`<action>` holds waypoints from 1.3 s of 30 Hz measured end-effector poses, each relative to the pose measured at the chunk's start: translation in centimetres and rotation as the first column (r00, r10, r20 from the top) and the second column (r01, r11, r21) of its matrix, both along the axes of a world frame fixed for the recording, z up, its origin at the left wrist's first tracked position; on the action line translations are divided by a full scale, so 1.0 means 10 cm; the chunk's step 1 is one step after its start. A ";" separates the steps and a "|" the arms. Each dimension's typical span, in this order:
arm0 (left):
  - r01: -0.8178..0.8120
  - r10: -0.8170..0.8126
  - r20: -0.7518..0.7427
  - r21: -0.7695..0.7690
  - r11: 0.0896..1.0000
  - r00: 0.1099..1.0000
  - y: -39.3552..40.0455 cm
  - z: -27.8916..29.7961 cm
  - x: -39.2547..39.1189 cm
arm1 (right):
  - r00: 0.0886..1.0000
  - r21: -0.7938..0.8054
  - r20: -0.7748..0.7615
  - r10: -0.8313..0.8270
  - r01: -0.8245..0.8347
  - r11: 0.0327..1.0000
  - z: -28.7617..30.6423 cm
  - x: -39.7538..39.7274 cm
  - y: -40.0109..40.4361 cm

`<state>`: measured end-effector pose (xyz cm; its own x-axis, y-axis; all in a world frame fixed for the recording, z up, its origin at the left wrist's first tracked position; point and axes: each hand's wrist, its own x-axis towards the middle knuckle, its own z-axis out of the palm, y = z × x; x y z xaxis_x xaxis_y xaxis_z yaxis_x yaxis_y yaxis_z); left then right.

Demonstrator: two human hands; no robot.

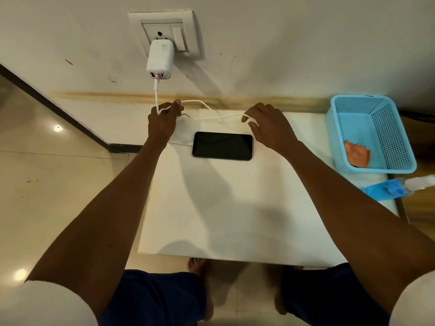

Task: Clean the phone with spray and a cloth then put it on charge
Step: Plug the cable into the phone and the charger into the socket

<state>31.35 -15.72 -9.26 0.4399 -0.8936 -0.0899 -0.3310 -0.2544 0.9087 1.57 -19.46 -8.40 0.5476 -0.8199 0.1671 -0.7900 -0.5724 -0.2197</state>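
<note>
Hands' fingers pinching white cable, phone plugged in, no legible writing.

Both bare arms reach forward, spread apart. The left hand and right hand each curl their fingers, pinching a thin cord.

1. The phone is black and plain.
2. The charger and its cable are white.
3. The tabletop is plain white.
4. The basket is light blue with a pattern of small holes.
5. The cloth inside is orange.
6. The spray bottle has a blue head and a clear body.
</note>
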 end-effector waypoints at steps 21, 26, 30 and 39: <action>-0.049 0.047 0.146 0.007 0.999 0.988 0.07 0.05 -0.10 | 0.341 0.774 0.605 -0.719 -0.041 0.632 0.02 -0.27 0.04; -0.080 0.070 0.189 0.045 0.996 0.979 0.08 0.03 -0.11 | 0.049 0.819 0.572 -0.819 -0.084 0.568 -0.05 -0.21 -0.02; -0.107 0.101 0.127 0.042 0.993 0.987 0.08 0.03 -0.14 | -0.137 0.829 0.539 -0.831 -0.090 0.553 -0.11 -0.10 -0.07; -0.124 0.119 0.081 0.049 0.991 0.990 0.09 0.00 -0.06 | -0.147 0.722 0.665 -0.732 -0.126 0.681 -0.04 -0.02 -0.13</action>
